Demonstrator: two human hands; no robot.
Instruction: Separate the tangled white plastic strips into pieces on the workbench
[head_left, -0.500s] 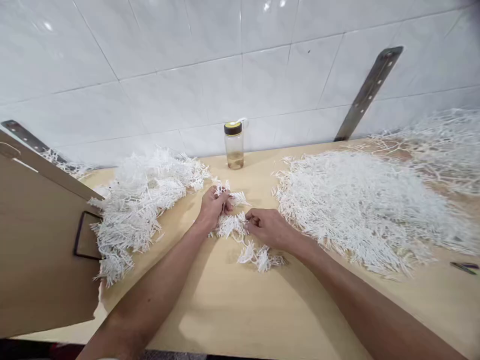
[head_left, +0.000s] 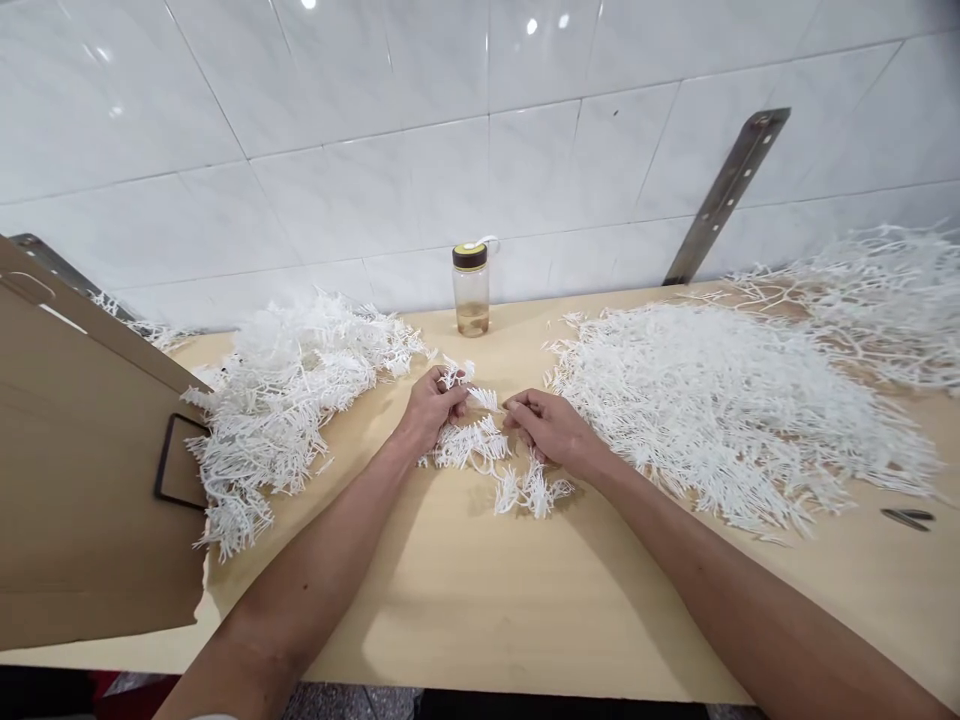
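Both hands pinch one small white branched plastic sprig [head_left: 480,398] at frame centre: the left hand [head_left: 433,408] closes thumb and fingers on its left end, the right hand [head_left: 551,430] grips its right end with curled fingers, just above loose white sprig clusters [head_left: 495,465] on the pale wooden tabletop [head_left: 480,600]. By judgement, work is partway, with a tangled white heap [head_left: 285,400] at centre left and a flatter spread pile [head_left: 720,400] at right. Forearms converge from the lower frame, wrists low.
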